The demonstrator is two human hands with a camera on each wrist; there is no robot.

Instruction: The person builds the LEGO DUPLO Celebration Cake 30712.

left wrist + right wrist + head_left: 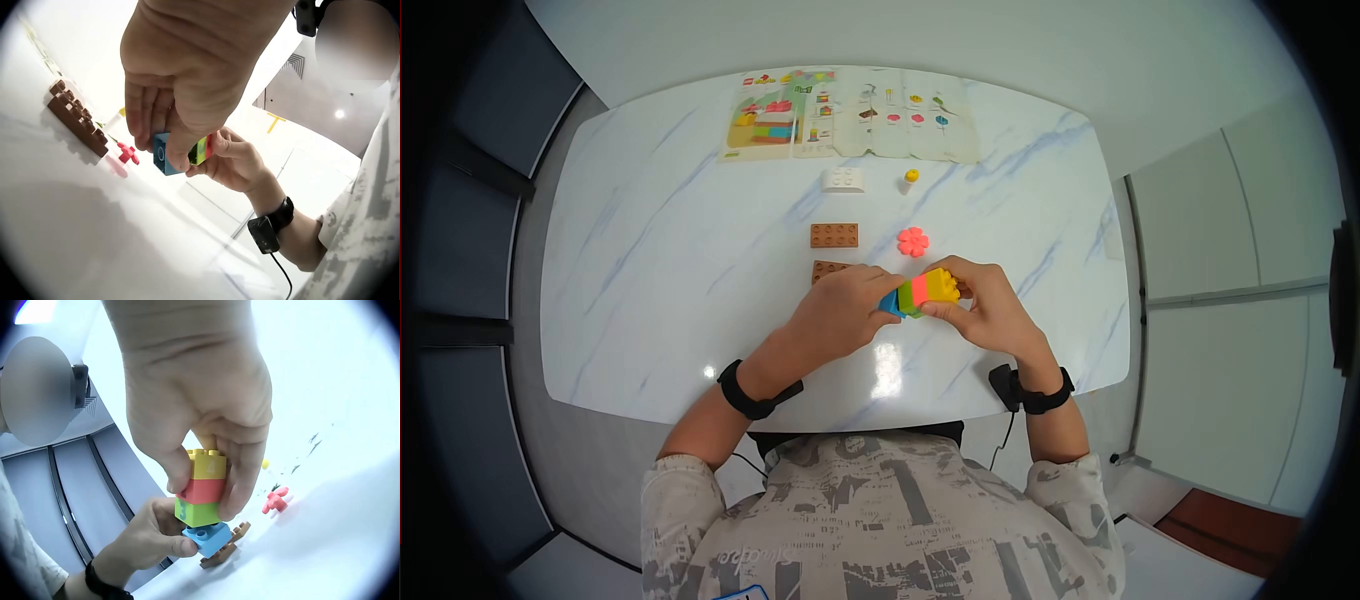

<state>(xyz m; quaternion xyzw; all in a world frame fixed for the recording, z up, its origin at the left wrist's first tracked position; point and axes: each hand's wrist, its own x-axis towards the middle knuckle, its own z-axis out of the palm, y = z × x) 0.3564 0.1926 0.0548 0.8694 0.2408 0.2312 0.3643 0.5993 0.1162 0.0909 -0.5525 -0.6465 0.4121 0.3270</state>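
Note:
In the head view my left hand (843,308) pinches a blue brick (891,303), and my right hand (988,306) grips a stack with a yellow brick (941,286), a pink one and a green one. The right wrist view shows the yellow brick (208,466), numbered 4, on the pink brick (205,490), with the green brick (199,514) under it. Just below the green one is the blue brick (209,539), tilted against it, with some studs showing; whether they are joined I cannot tell. The left thumb and fingers hold the blue brick (164,154) by its sides.
Two brown bricks (834,235) lie left of a pink flower piece (913,242), one partly behind my left hand. Farther back are a white brick (843,180) and a small piece with a yellow top (911,177). An unfolded picture sheet (850,115) covers the far edge.

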